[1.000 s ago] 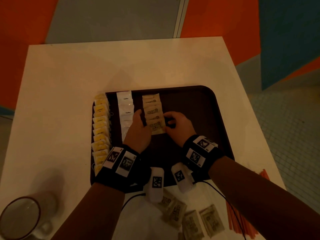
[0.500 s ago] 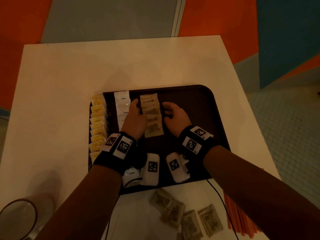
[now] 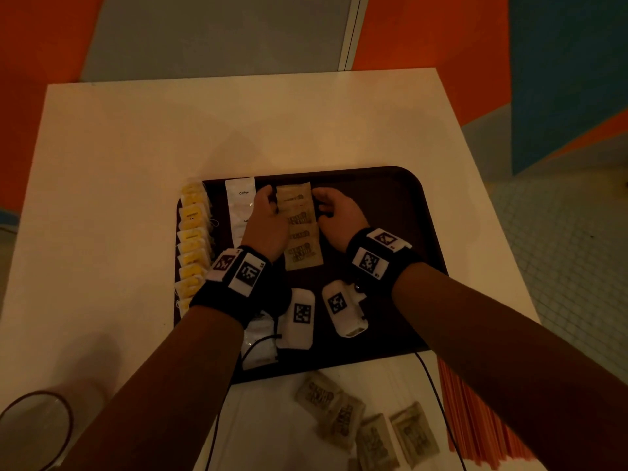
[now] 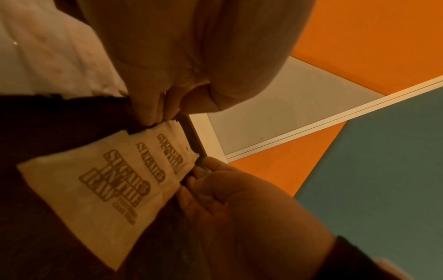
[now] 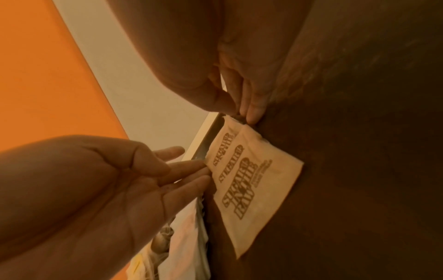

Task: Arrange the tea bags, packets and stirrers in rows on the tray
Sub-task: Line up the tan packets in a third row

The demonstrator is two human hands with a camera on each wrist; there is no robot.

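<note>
Far left of both hands, a cup (image 3: 34, 430) stands at the near corner of the white table (image 3: 136, 147). Nearer, a row of yellow tea bags (image 3: 193, 246) runs along the left rim of the dark tray (image 3: 390, 205), and a row of white coffee packets (image 3: 239, 202) lies just left of the left hand (image 3: 266, 226). That hand's straight fingers (image 5: 189, 166) touch the left edge of the overlapping row of brown sugar packets (image 3: 300, 229), which lies on the tray between the two hands. On the row's right side, the right hand (image 3: 339, 219) has thumb and fingertips (image 5: 254, 106) pressed together at the farthest packet's corner; whether they pinch it I cannot tell. Nearer than the wrists, loose sugar packets (image 3: 367, 426) lie on the table, with orange stirrers (image 3: 475, 419) to their right.
</note>
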